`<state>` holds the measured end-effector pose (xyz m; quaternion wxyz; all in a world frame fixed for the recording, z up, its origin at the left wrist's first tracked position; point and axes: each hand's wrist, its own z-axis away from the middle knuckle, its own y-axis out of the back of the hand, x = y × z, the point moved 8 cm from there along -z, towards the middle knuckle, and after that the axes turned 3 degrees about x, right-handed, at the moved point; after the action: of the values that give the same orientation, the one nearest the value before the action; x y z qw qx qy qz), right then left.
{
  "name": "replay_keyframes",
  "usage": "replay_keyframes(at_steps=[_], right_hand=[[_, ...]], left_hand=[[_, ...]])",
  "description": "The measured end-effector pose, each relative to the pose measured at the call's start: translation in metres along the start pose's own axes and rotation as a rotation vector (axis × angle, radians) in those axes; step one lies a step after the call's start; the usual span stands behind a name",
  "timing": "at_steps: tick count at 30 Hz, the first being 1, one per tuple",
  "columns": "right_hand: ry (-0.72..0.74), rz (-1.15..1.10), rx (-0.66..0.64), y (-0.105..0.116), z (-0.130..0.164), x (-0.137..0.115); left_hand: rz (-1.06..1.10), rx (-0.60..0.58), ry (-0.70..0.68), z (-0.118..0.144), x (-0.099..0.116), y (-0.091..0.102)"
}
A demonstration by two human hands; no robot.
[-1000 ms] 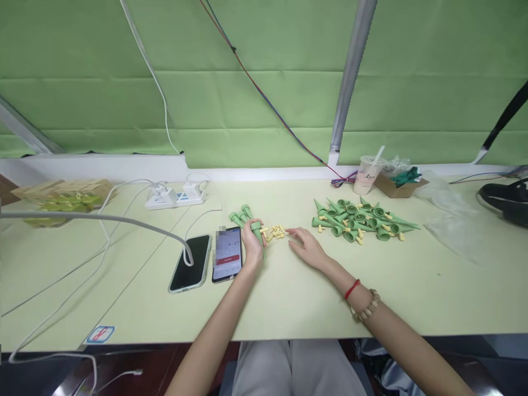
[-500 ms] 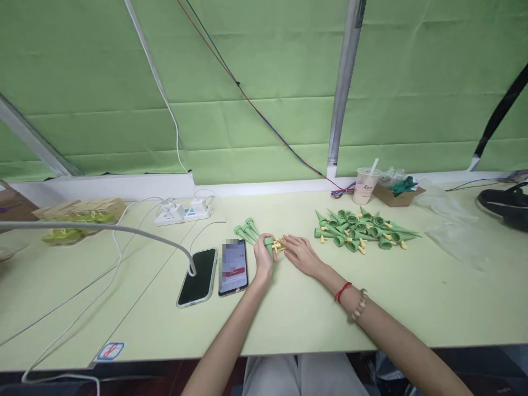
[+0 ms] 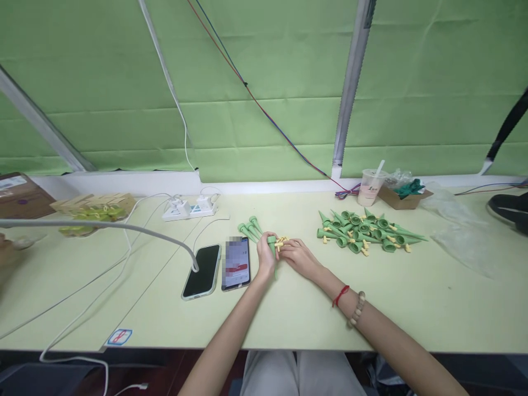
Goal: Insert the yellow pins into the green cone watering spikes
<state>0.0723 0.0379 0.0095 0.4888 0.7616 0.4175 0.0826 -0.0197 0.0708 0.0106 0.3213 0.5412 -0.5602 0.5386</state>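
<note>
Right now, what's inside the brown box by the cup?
Dark green stuff and crinkly clear plastic poke out of the brown box beside the cup. Whatever lies deeper is hidden by its walls.

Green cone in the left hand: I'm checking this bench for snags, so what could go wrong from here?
The left hand grips a green cone while the right hand works yellow pieces at its top; a small piece could slip and scatter. The two phones lie right beside the left hand, so a dropped cone might strike one. The cable arching over the table could snag an arm.
</note>
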Motion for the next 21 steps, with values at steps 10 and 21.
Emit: replay_keyframes(at_steps=[10,21], right_hand=[[-0.115,-0.157,0.162,0.008,0.005,0.013],[-0.63,-0.87,0.588,0.028,0.025,0.053]], left_hand=[[0.021,0.069,0.089,-0.003,-0.004,0.005],[0.071,0.042,0.326,0.009,-0.007,-0.005]])
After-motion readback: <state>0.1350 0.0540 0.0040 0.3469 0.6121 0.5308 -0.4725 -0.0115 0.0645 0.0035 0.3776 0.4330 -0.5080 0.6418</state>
